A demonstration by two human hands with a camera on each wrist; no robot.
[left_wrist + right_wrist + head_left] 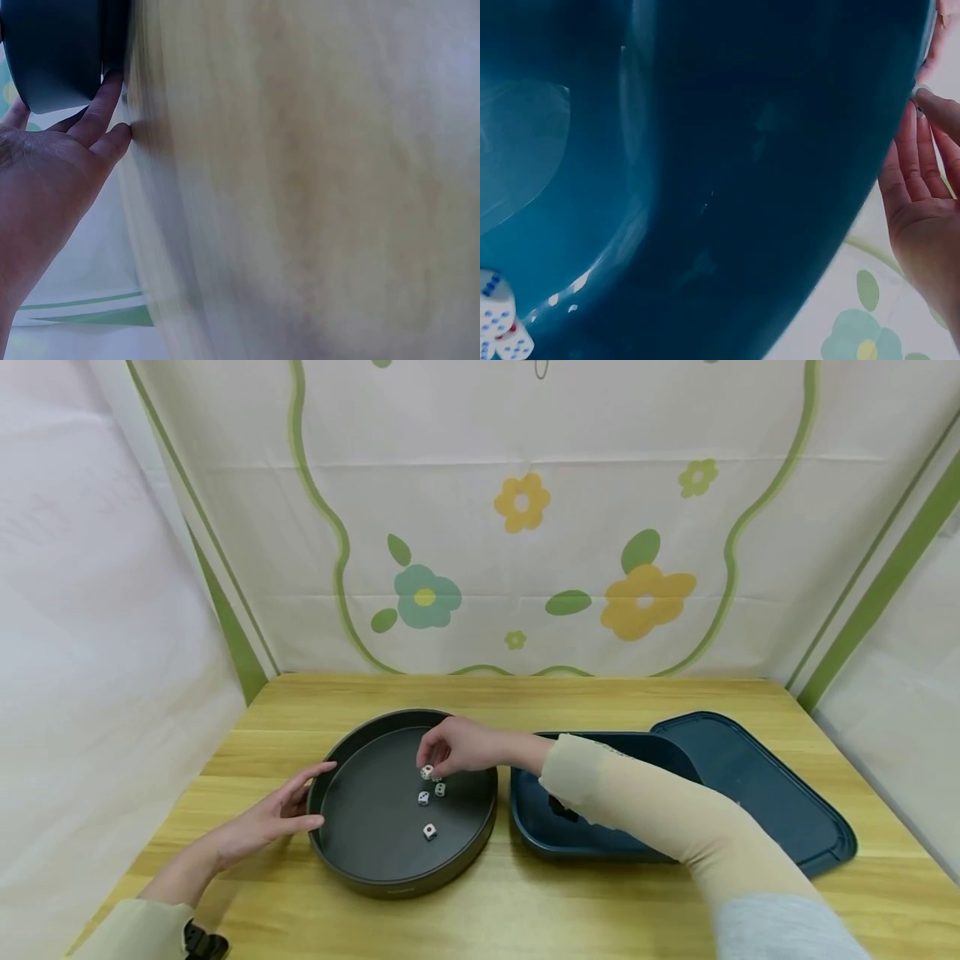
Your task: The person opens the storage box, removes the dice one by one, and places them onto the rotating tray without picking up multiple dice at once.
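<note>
My left hand (262,822) rests against the left side of a round dark pan (375,858), its fingers and thumb spread along the wall. The left wrist view shows those fingertips touching the pan's outer side. Over the right part of the pan, my right hand (468,746) pinches a white die (427,772) between thumb and fingers. A second die is partly hidden beneath its fingertips. Lower in the pan lie loose dice: one die (440,790), another die (423,798) beside it, and a die (430,832) nearer the front.
Right of the pan stands a blue rectangular box (555,847), partly covered by my right forearm. Several dice (499,322) lie inside it. A blue lid (757,768) lies behind and right of the box on the wooden table (540,914). A flowered curtain (465,518) hangs behind.
</note>
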